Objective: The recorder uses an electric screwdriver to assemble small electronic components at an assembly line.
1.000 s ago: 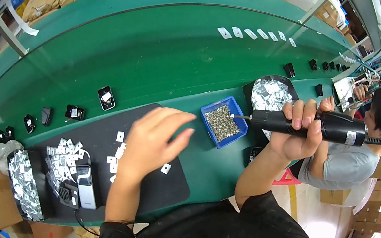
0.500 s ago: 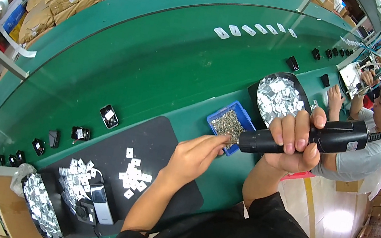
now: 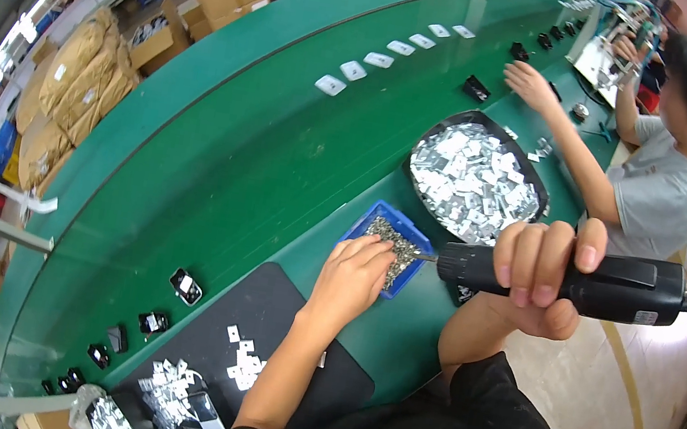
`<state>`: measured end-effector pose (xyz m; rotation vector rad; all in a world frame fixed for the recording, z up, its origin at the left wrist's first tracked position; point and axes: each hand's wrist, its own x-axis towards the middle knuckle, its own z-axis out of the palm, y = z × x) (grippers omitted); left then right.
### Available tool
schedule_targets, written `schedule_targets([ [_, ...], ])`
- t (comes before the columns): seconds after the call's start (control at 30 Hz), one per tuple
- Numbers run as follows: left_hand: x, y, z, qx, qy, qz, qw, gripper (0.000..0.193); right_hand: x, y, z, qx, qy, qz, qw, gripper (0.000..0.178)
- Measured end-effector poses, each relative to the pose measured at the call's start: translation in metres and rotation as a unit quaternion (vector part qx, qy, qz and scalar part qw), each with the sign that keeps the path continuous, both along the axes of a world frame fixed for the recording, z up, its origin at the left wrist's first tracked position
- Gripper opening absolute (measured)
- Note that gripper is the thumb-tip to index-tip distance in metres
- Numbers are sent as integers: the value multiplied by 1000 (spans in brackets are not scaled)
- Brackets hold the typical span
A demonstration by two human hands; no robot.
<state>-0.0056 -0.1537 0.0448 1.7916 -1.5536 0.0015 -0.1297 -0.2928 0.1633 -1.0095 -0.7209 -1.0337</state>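
Note:
My right hand [image 3: 544, 262] is wrapped round a black electric screwdriver [image 3: 632, 290], held level with its cord leaving to the right. Its thin metal bit points left over the edge of a blue bin [image 3: 389, 293] of small metal screws [image 3: 404, 247]. My left hand [image 3: 351, 277] reaches into that bin, fingers extended onto the screws. Its thumb is hidden, and no screw shows clearly in its fingers. Just beyond the bin stands a black tray [image 3: 542, 192] heaped with small shiny metal-and-white plates [image 3: 474, 181].
A dark mat [image 3: 273, 293] bears loose white plates [image 3: 245, 368]. Black housings [image 3: 186, 288] and white labels or covers [image 3: 353, 70] line the green conveyor [image 3: 261, 166]. At right, a co-worker [image 3: 662, 189] stretches an arm across the bench towards a black part.
My left hand has left the screwdriver's tip and lowered into the screws. My view has shifted right. The co-worker's arm now extends towards the conveyor.

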Motion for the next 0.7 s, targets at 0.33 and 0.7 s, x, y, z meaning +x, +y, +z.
schedule_targets([
  [0.33,-24,1,11,8,-53,46,998,14,-10,-14,-5,104,-16,44,994,41],
  [0.7,-206,281,16,-286,505,183,793,27,-6,-24,-10,131,39,153,979,37],
])
